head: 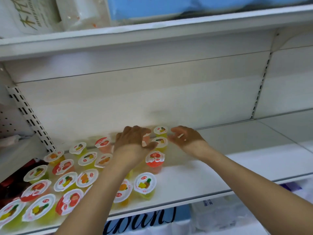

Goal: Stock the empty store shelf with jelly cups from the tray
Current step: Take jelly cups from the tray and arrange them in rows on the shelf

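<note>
Holding red jelly cup point(146, 138), left hand point(131, 139)

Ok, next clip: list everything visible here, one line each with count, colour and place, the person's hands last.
jelly cups: about twenty, yellow, orange and red, left half of the middle shelf
middle shelf: one, white, right half bare
upper shelf: one, white, above
white packages: a few, upper shelf, left
blue package: one, upper shelf
packaged goods: white and blue, below the middle shelf
left hand: grip around a red cup at the back row
right hand: fingers loosely curled beside the yellow cups, holding nothing
</note>
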A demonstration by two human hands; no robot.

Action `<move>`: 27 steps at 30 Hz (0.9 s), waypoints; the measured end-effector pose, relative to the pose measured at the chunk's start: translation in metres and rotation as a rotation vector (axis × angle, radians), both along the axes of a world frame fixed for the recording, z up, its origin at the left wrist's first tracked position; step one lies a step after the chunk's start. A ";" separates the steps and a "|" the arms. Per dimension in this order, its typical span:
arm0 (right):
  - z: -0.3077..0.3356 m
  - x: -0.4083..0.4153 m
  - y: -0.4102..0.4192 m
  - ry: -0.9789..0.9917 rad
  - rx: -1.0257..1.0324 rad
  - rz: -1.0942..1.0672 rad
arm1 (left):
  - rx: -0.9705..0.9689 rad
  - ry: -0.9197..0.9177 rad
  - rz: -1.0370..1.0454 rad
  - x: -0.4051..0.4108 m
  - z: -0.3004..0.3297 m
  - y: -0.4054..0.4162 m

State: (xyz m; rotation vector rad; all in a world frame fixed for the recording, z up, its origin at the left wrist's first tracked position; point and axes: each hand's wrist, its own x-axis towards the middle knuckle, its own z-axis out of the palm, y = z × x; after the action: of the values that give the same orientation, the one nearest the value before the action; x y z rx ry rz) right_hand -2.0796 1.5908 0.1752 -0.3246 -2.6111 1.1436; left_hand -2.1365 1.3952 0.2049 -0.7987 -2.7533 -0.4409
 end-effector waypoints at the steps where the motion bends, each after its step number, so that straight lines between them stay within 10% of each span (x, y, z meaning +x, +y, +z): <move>1: -0.001 0.014 0.008 0.081 0.001 -0.016 | 0.062 0.072 -0.038 0.012 0.000 0.008; 8: -0.019 0.149 0.088 0.344 0.413 -0.268 | 0.257 0.256 -0.342 0.101 -0.016 0.103; 27: -0.143 0.587 0.289 -0.403 0.197 -0.903 | 0.021 -0.333 -0.969 0.399 -0.172 0.421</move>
State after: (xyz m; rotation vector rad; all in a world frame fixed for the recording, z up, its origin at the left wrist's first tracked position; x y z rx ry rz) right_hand -1.4928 1.8799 0.0321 -1.6061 -2.3418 0.5253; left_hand -1.7373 1.8161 0.0330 -2.2021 -2.4139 -0.8139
